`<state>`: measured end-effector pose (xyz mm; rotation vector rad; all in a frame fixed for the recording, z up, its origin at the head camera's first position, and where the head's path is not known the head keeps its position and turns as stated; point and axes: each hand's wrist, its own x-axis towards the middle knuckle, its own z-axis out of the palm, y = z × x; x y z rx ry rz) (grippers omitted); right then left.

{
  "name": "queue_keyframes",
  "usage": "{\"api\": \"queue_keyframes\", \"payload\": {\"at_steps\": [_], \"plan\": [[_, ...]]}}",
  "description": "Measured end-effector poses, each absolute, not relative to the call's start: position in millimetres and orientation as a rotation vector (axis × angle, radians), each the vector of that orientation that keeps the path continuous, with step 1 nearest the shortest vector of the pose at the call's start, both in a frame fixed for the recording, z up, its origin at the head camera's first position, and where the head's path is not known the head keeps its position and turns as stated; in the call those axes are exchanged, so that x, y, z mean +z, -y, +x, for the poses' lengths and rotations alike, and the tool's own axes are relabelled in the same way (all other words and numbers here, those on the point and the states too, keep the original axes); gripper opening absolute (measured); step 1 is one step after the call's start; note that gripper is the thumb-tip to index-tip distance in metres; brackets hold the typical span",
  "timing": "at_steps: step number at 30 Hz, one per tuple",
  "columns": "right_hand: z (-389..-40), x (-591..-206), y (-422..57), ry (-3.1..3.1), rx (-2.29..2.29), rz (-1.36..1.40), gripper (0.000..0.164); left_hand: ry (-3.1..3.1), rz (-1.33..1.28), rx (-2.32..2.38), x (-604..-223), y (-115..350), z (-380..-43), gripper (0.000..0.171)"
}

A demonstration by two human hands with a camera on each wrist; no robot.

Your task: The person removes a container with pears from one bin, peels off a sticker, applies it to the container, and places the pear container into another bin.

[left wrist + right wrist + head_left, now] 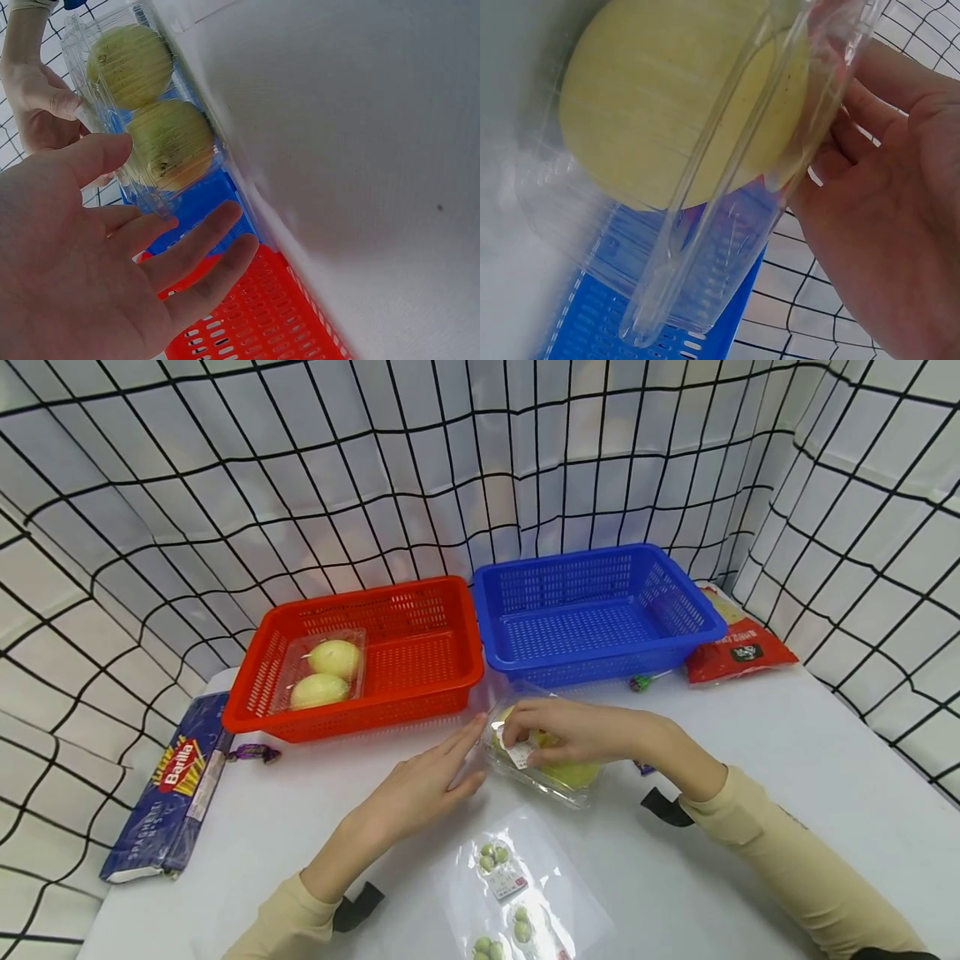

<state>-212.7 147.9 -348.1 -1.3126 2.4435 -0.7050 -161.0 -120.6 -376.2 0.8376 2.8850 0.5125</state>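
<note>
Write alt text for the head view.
A person's right hand touches the label on a clear pack of yellow fruit, left hand beside it. Behind, a red basket holds two packaged fruits; a blue basket stands alongside. A Barilla spaghetti box lies left.

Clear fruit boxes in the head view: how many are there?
2. The first box sits inside the red basket; the second box, partly covered by the right hand, is between the hands. No others show.
</note>
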Motion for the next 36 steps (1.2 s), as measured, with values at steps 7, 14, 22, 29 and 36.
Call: {"api": "queue_keyframes", "payload": {"at_steps": [7, 14, 22, 29, 36], "plan": [[-212, -351, -149, -2.468, -0.639, -1.322, 0.044, -2.882, 0.831, 0.493, -379, 122, -160, 0.076], [-211, -353, -151, -2.468, -0.633, -1.358, 0.041, -2.894, 0.81, 0.478, -383, 121, -158, 0.077], [-215, -351, -150, -2.464, -0.711, -1.375, 0.028, -2.905, 0.81, 0.471, -380, 120, -159, 0.079], [-218, -347, -153, -2.423, -0.688, -1.335, 0.037, -2.912, 0.809, 0.468, -379, 121, -159, 0.079], [-217, -338, -164, -2.487, -0.678, -1.314, 0.047, -2.898, 0.81, 0.477, -380, 122, -159, 0.079]]}}
